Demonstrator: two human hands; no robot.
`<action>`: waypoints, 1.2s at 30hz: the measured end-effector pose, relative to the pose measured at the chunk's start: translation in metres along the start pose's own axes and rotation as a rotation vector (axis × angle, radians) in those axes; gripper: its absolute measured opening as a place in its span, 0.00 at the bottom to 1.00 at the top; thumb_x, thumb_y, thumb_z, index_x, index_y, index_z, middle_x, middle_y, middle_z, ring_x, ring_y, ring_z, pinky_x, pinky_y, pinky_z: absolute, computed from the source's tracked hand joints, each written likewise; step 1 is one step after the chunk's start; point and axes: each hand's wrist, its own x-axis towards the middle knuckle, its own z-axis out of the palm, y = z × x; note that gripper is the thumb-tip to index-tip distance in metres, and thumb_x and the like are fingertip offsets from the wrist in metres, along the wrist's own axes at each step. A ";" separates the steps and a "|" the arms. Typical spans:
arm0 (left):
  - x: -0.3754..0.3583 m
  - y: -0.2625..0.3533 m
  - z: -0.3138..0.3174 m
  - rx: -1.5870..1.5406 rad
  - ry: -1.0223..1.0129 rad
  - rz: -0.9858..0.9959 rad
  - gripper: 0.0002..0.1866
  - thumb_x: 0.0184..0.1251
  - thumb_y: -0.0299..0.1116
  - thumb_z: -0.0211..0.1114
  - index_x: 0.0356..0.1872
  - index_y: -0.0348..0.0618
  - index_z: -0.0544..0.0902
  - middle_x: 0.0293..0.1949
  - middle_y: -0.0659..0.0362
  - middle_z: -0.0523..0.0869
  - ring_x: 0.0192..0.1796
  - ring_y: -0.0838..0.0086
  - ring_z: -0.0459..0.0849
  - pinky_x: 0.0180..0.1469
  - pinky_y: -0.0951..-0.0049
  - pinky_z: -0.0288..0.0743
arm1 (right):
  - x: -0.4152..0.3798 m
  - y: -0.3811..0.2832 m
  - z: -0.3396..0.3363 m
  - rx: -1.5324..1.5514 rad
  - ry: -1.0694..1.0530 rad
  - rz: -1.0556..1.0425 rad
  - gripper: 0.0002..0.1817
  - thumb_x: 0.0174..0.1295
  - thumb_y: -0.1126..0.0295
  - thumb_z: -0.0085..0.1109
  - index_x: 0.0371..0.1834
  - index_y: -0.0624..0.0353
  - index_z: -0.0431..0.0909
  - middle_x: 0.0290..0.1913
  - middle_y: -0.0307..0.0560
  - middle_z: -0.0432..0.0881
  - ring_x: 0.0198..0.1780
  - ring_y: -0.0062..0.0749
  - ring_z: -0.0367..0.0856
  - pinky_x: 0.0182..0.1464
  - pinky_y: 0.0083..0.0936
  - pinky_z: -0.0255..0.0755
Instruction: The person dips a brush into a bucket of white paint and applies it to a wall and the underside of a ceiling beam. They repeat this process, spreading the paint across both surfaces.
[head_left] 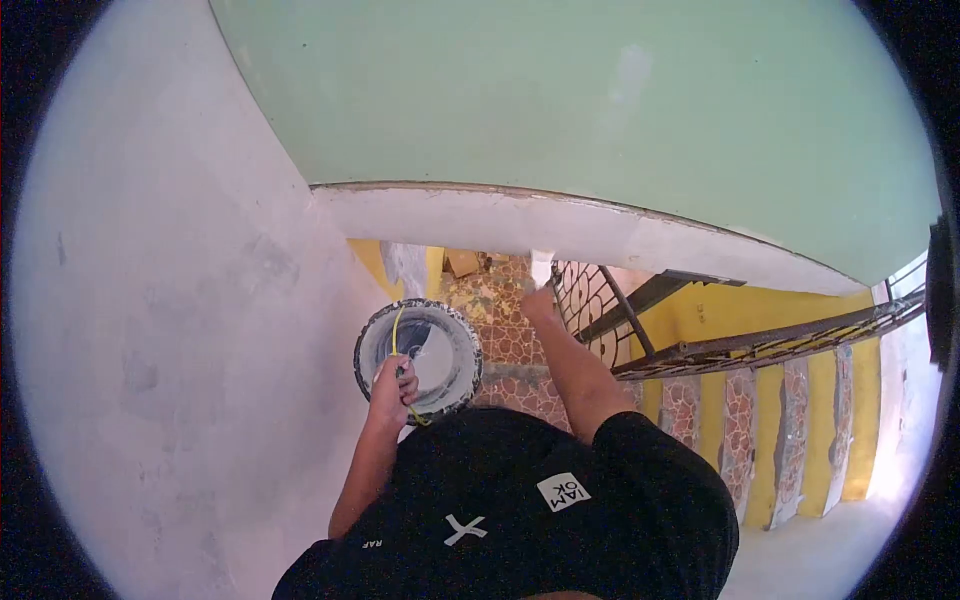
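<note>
My left hand (395, 382) is closed around the thin yellow handle (397, 328) of a round bucket. The bucket (468, 340) hangs in front of my body, its dark rim splashed with white, and pale paint (434, 365) lies inside. My right arm reaches forward, and my right hand (538, 301) is closed on what looks like a paintbrush with a white end (541, 268). That white end is up at the lower edge of the white band (450, 214) under the green wall. The grip of the tool is hidden by my fingers.
A green wall (560, 100) rises ahead and a patchy whitish wall (170, 300) stands on my left. To the right, a dark metal railing (650, 345) runs beside yellow steps (711, 420) with brown-patterned treads. Patterned floor tiles (500, 345) lie far below.
</note>
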 end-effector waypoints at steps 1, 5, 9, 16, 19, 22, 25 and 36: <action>0.000 0.001 0.003 -0.009 0.013 0.008 0.10 0.66 0.39 0.59 0.28 0.53 0.68 0.19 0.70 0.60 0.17 0.83 0.56 0.18 0.79 0.49 | -0.008 -0.005 -0.012 -0.123 -0.037 -0.098 0.14 0.60 0.65 0.58 0.40 0.68 0.80 0.41 0.61 0.85 0.51 0.53 0.85 0.48 0.43 0.78; 0.010 0.005 0.003 -0.016 0.022 -0.031 0.09 0.65 0.38 0.60 0.31 0.52 0.69 0.19 0.70 0.60 0.17 0.83 0.56 0.18 0.79 0.49 | 0.043 0.047 0.069 -0.475 -0.148 -0.363 0.15 0.64 0.62 0.55 0.49 0.58 0.78 0.34 0.57 0.84 0.36 0.47 0.87 0.33 0.41 0.78; 0.022 0.013 0.001 -0.027 0.061 -0.082 0.08 0.66 0.38 0.59 0.33 0.52 0.68 0.20 0.69 0.61 0.17 0.83 0.57 0.18 0.79 0.49 | 0.013 0.017 0.043 0.872 -0.133 0.729 0.16 0.69 0.59 0.45 0.46 0.55 0.78 0.21 0.43 0.72 0.17 0.30 0.67 0.17 0.31 0.60; 0.031 0.001 -0.009 -0.036 0.057 -0.037 0.06 0.70 0.37 0.58 0.36 0.54 0.69 0.22 0.71 0.62 0.19 0.87 0.58 0.19 0.82 0.49 | -0.077 -0.004 -0.038 1.020 -0.439 0.742 0.15 0.68 0.57 0.49 0.35 0.56 0.79 0.19 0.39 0.69 0.15 0.27 0.65 0.16 0.23 0.55; 0.021 0.003 -0.001 -0.032 0.070 -0.051 0.06 0.70 0.36 0.58 0.37 0.54 0.69 0.22 0.72 0.63 0.20 0.87 0.59 0.20 0.82 0.50 | -0.110 -0.025 -0.063 1.057 -0.460 0.549 0.16 0.68 0.54 0.52 0.34 0.55 0.80 0.19 0.37 0.69 0.15 0.27 0.65 0.16 0.22 0.54; 0.015 -0.005 -0.002 0.073 0.062 -0.052 0.06 0.69 0.35 0.60 0.39 0.52 0.71 0.23 0.72 0.64 0.21 0.87 0.61 0.21 0.82 0.52 | -0.143 -0.032 -0.074 0.919 -0.545 0.263 0.17 0.64 0.54 0.60 0.35 0.58 0.81 0.22 0.43 0.77 0.19 0.35 0.75 0.20 0.29 0.65; 0.007 -0.020 -0.003 0.233 0.062 -0.025 0.08 0.68 0.34 0.61 0.43 0.49 0.72 0.25 0.72 0.68 0.24 0.87 0.64 0.24 0.82 0.56 | -0.178 -0.074 -0.092 0.294 -0.100 -0.847 0.14 0.61 0.60 0.62 0.41 0.60 0.82 0.28 0.53 0.83 0.29 0.48 0.83 0.32 0.40 0.76; 0.004 -0.041 -0.007 0.433 -0.096 0.198 0.11 0.67 0.31 0.64 0.46 0.45 0.73 0.31 0.67 0.70 0.35 0.83 0.70 0.37 0.79 0.66 | -0.190 -0.153 -0.006 -0.239 -0.678 -0.816 0.16 0.54 0.63 0.62 0.42 0.61 0.81 0.37 0.61 0.86 0.39 0.60 0.85 0.44 0.48 0.80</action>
